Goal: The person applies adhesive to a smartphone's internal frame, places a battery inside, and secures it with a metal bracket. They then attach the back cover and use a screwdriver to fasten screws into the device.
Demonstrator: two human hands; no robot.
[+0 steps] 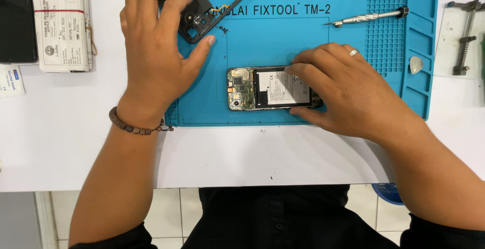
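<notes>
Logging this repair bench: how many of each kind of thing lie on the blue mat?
Opened phone: 1
Black phone frame: 1
Screwdriver: 1
Pick: 1
Total: 4
Left hand rests on the frame, right hand on the phone.

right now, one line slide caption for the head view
Left hand grips a black phone frame; right hand rests on an opened phone on a blue mat.
</notes>
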